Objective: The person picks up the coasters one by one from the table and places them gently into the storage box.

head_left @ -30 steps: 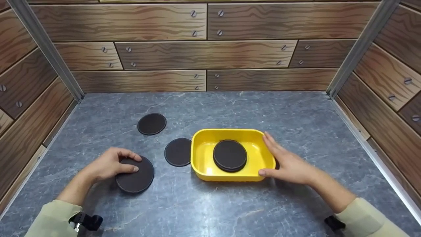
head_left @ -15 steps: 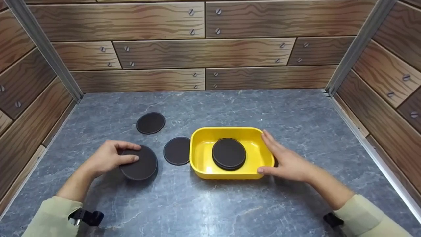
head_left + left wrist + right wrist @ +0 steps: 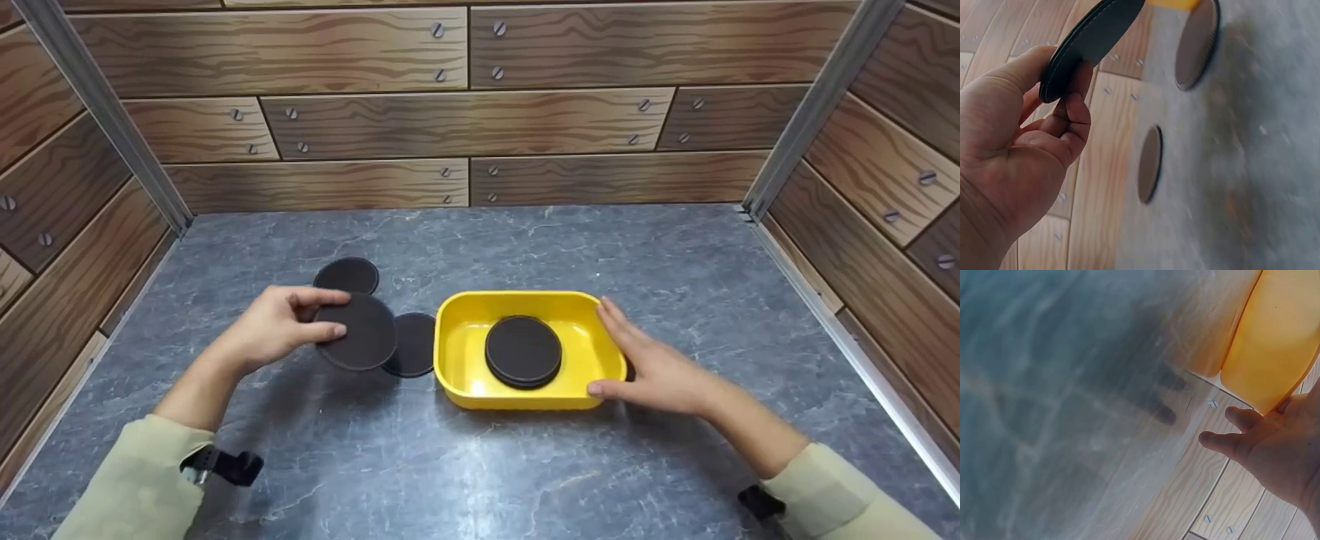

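Observation:
My left hand pinches a round black coaster with stitched edging between thumb and fingers, raised over the table. Edge-on, that coaster shows dark green-black in the left wrist view. It partly covers two others in the head view: a coaster lying farther back and a coaster beside the yellow tray. My right hand holds the right end of the yellow tray, thumb at the front rim and fingers along the far right corner. Inside the tray lies a small stack of black coasters.
The grey marbled tabletop runs back to a wood-patterned wall. More wood-patterned panels with metal corner posts stand on both sides.
My left hand has lifted the coaster off the table and carried it back and to the right, closer to the tray. The right hand and the tray stay in place.

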